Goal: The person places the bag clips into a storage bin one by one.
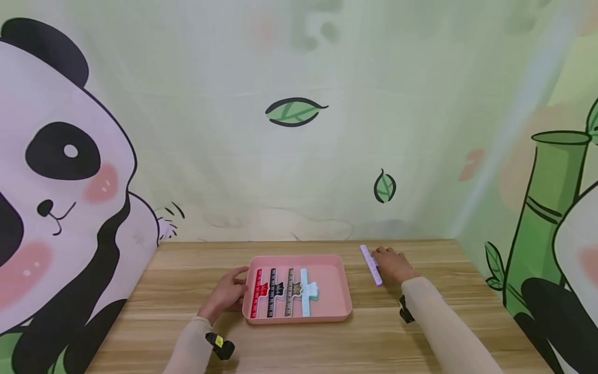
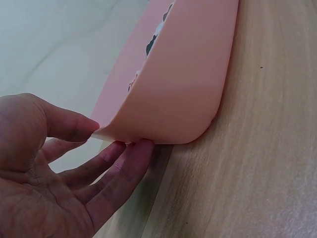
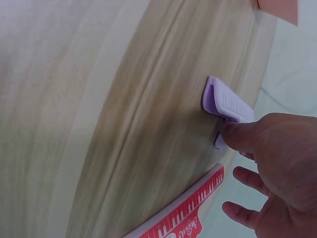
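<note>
A shallow pink tray [image 1: 327, 259] lies on the table, holding several long clips in a row: a red clip [image 1: 256, 293], a black clip [image 1: 271, 292], a grey-brown clip [image 1: 289, 292] and a light blue clip [image 1: 305, 292]. My left hand [image 1: 229, 291] holds the tray's left side, thumb at the rim and fingers against the outer wall [image 2: 173, 99]. To the tray's right, my right hand [image 1: 394, 265] pinches a light purple clip [image 1: 371, 265] by its handle. The right wrist view shows the thumb against that purple clip [image 3: 230, 101]; the other fingers are partly hidden.
In the right wrist view, another red clip [image 3: 183, 210] with a piano-key pattern lies on the wooden table [image 1: 299, 348] near the right hand. A green printed backdrop [image 1: 224, 156] hangs behind the table.
</note>
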`<state>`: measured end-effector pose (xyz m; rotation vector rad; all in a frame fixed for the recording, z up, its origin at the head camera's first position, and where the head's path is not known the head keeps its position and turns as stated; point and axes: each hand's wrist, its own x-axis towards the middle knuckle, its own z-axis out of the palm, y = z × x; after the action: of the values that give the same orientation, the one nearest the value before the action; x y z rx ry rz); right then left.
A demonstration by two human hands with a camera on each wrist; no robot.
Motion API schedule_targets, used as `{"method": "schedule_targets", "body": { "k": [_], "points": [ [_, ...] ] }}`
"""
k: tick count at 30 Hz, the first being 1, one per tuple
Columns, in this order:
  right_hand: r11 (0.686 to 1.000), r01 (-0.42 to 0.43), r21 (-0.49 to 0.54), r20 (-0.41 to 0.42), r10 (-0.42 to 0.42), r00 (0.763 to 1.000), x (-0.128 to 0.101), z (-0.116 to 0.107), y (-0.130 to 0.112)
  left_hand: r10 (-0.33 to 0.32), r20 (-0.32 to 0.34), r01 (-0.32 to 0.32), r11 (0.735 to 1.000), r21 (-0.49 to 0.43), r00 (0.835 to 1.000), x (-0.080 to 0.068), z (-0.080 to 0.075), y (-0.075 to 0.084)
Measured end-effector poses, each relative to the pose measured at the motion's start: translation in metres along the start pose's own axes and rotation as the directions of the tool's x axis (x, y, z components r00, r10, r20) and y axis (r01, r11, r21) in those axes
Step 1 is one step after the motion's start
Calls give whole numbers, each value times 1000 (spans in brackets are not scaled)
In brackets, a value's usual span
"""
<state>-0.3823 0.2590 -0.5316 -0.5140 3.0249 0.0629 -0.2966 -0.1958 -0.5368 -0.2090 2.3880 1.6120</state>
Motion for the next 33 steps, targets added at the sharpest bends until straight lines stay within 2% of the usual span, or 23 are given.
{"method": "schedule_targets", "body": {
  "k": [4, 13, 20, 24, 33],
  "points": [
    [1000, 20, -7, -1, -20, 1000, -1, 0, -2, 3, 0, -3, 1000, 8, 1000, 0, 1, -1],
    [1000, 7, -14, -1, -7, 1000, -3, -1, -7, 7, -4, -7, 1000, 15, 1000, -1, 0, 0],
    [999, 32, 4, -52, -32, 998, -4, 5, -1, -7, -12, 7, 1000, 14, 1000, 2, 2, -2],
    [999, 42, -10, -55, -43, 998, -6, 7, 1, -9, -9, 9, 1000, 13, 1000, 2, 4, -1],
    [998, 64, -26, -105, -66, 992, -13, -2, -1, -7, -9, 7, 1000, 24, 1000, 0, 2, 0]
  ]
}}
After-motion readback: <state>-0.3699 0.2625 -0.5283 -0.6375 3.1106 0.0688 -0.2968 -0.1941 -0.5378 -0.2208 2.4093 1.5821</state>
